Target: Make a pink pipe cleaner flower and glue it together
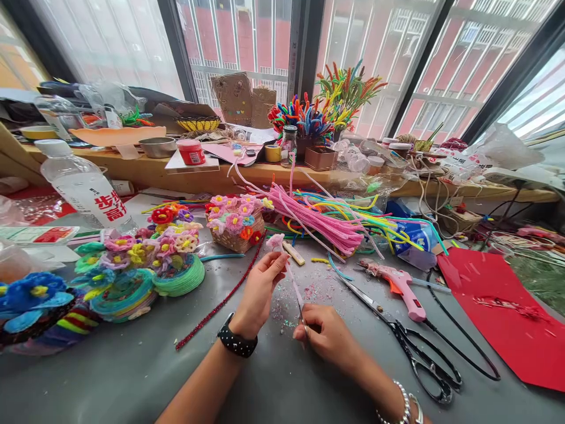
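Observation:
My left hand [260,282], closed in a pinch, holds a pale pink pipe cleaner [295,281] whose upper end is bent into a small flower-like shape [275,242]. The straight part slants down toward my right hand [329,334]. That hand is closed around what looks like small scissors [303,321], mostly hidden by the fingers, with the thin blades at the pipe cleaner's lower end. Specks of fluff and glitter lie on the grey table [265,377] below. Beyond my hands lies a bundle of pink pipe cleaners [315,221].
Large black-handled scissors [397,330] and a pink glue gun [397,282] with its cord lie to the right, beside red sheets [507,312]. Fuzzy flower baskets [176,274] crowd the left, near a water bottle [86,188]. A dark red pipe cleaner [220,299] lies left of my hands.

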The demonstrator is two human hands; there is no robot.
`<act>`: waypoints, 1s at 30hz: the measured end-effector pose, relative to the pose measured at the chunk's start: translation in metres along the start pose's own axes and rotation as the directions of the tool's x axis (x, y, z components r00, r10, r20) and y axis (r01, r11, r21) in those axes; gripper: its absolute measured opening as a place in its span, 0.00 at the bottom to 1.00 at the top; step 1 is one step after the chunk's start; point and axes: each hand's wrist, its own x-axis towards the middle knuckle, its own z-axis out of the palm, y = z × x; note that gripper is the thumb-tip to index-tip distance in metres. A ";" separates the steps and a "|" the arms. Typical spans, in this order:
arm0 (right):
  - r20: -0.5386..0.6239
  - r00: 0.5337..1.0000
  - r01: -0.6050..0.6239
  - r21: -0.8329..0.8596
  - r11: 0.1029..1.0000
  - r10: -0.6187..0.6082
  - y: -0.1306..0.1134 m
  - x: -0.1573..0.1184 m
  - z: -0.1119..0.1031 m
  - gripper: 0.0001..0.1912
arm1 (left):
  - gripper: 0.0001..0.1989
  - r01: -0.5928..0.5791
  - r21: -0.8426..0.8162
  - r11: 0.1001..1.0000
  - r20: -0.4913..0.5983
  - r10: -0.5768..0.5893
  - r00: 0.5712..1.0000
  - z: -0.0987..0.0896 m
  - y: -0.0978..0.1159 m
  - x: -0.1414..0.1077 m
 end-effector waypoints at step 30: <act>-0.096 0.984 -0.091 0.448 0.889 0.150 -0.007 -0.002 -0.016 0.14 | 0.07 0.021 0.088 0.996 0.084 -0.028 0.996 0.010 0.004 -0.008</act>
